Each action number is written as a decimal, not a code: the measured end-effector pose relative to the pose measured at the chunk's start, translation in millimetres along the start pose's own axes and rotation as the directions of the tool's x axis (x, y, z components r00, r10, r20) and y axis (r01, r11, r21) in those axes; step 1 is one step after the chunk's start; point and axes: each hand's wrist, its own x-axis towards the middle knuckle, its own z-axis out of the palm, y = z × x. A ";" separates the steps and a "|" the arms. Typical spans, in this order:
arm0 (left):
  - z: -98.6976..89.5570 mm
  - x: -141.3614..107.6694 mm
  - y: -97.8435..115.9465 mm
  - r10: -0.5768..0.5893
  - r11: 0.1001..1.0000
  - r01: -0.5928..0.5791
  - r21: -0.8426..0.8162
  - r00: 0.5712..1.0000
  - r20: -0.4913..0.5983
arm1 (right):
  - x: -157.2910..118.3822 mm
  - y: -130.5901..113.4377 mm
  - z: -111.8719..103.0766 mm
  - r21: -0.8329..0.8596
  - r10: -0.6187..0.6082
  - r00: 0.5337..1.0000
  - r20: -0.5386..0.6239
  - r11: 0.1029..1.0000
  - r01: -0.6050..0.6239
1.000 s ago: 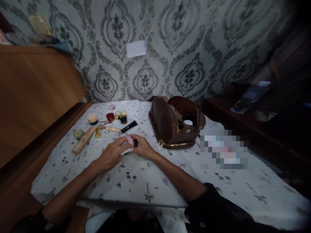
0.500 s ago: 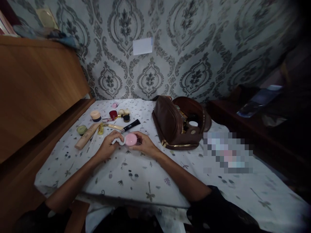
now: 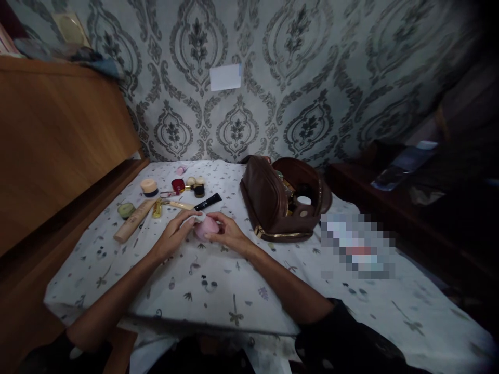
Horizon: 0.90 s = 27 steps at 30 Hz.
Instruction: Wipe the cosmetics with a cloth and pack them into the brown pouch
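Between my hands, above the printed tablecloth, is a small round pink cosmetic jar, tilted. My right hand grips the jar from its right side, thumb at the front. My left hand pinches a crumpled white wipe and presses it against the jar's upper left edge. Just beyond my fingers lies a black squeeze tube. A beige tube and a small gold bottle lie left of my left hand. Part of the jar is hidden behind my fingers.
An open brown leather bag with cosmetics inside stands at the right. A green-lidded jar, a peach-lidded jar, a red jar and a black-lidded pot sit at the back left. A wooden cabinet borders the left.
The pink jar has been tipped, and the white wipe has moved from beside it onto its upper edge. My left hand has come closer to the jar. The view has shifted slightly.
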 end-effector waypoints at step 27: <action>9.8 9.0 -18.0 -0.334 0.799 0.312 -0.514 0.941 0.053 | -5.5 -15.9 11.8 0.178 0.045 0.998 -0.039 0.983 -0.037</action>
